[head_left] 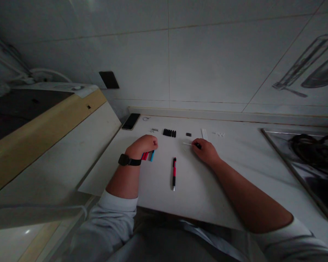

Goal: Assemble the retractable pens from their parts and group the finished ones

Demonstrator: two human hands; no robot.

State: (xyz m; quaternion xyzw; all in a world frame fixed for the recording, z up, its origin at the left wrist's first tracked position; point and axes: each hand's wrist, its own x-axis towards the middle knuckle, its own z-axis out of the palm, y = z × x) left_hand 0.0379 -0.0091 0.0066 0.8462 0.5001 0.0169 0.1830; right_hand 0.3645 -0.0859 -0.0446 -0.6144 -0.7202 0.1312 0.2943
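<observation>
My left hand (147,143), wearing a black watch on the wrist, is closed above the red pen barrels (145,156) and a blue pen barrel (152,156). Its fingertips are hidden, so what it holds cannot be made out. On the right, my right hand (206,150) pinches a thin white rod (187,143) that points left, with a small black piece (198,146) at its fingers. Between the hands and nearer to me lies a red and black pen (174,174).
Along the back of the white counter (158,196) lie a phone (131,121), a ring (145,118), small springs (154,130), black sleeves (169,133), a black block (188,134), white sticks (204,134) and small white parts (220,134). A stove (287,160) borders the right.
</observation>
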